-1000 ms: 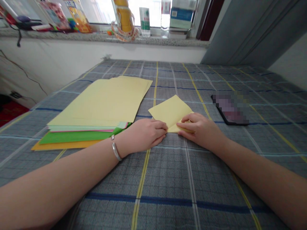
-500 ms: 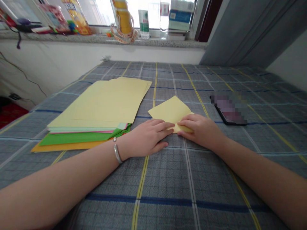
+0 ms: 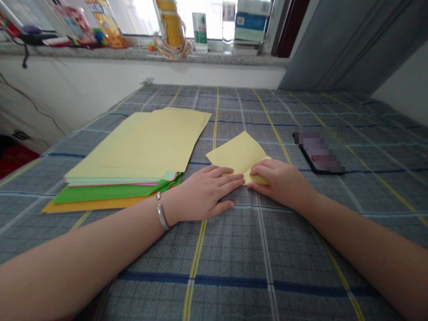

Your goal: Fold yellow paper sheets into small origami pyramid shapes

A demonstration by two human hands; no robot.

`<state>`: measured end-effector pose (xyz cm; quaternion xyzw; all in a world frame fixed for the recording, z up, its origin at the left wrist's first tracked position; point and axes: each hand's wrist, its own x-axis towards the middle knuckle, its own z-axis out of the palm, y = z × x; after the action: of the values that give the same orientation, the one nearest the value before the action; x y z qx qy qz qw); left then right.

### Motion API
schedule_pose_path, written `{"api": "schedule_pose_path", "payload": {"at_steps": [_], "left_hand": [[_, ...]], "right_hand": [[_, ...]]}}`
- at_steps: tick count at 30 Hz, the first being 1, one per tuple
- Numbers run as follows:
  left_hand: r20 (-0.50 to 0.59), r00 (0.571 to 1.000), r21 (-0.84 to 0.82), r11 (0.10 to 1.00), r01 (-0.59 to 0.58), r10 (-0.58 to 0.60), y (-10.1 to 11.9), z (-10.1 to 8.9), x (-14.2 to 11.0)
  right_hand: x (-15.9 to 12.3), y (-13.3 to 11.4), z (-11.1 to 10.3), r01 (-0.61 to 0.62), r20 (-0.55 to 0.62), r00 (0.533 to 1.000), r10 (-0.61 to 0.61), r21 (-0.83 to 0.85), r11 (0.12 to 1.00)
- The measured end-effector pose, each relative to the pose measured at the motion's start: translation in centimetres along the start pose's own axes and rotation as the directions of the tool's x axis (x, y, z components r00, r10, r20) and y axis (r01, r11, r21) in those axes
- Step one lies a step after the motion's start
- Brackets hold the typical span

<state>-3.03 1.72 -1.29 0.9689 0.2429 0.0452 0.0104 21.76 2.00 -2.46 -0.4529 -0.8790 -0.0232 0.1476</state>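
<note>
A small folded pale yellow paper (image 3: 236, 153) lies on the grey plaid cloth (image 3: 234, 249) in the middle. My left hand (image 3: 203, 192) lies flat with its fingers stretched out, the fingertips pressing the paper's near left edge. My right hand (image 3: 279, 182) rests on the paper's near right corner, fingers curled down and pinching a fold of it. A silver bracelet (image 3: 162, 216) sits on my left wrist.
A stack of coloured sheets (image 3: 133, 154), yellow on top with green and orange beneath, lies to the left. A dark phone (image 3: 319, 149) lies to the right. Bottles, packets and boxes (image 3: 174, 24) crowd the windowsill at the back. A grey curtain hangs at the far right.
My left hand has opened from a loose curl and slid right, its fingers now flat on the paper's near edge. The right hand has stayed on the fold.
</note>
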Motion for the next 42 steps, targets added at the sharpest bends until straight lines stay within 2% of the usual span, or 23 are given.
{"api": "schedule_pose_path", "payload": {"at_steps": [4, 9, 15, 20, 26, 36, 42], "left_hand": [[-0.013, 1.0, 0.008, 1.0, 0.0, 0.0, 0.1, -0.1, 0.1], [0.006, 1.0, 0.024, 1.0, 0.007, -0.007, 0.3, -0.3, 0.2], [0.018, 1.0, 0.045, 0.999, -0.017, 0.016, 0.3, -0.4, 0.2], [0.018, 1.0, 0.06, 0.998, -0.02, 0.019, 0.3, -0.6, 0.4], [0.005, 0.999, 0.065, 0.997, -0.033, 0.033, 0.2, -0.6, 0.3], [-0.014, 0.998, 0.076, 0.995, -0.059, 0.06, -0.1, -0.7, 0.2], [0.012, 0.995, 0.123, 0.987, -0.101, 0.101, -0.8, -1.1, 0.2]], "right_hand": [[0.0, 0.1, -0.1, 0.103, -0.021, 0.994, -0.103, -0.006, 0.995], [-0.1, -0.1, -0.4, 0.303, -0.024, 0.952, -0.305, -0.05, 0.952], [-0.1, -0.1, -0.5, 0.381, 0.003, 0.924, -0.382, -0.045, 0.923], [0.1, -0.4, -1.1, 0.365, 0.053, 0.931, -0.362, -0.048, 0.93], [0.1, -0.9, -2.2, 0.307, 0.171, 0.941, -0.291, -0.07, 0.949], [-1.1, -0.5, -3.6, 0.24, 0.246, 0.949, -0.198, -0.155, 0.958], [-1.5, -0.1, -4.4, 0.186, 0.295, 0.946, -0.132, -0.164, 0.969]]}}
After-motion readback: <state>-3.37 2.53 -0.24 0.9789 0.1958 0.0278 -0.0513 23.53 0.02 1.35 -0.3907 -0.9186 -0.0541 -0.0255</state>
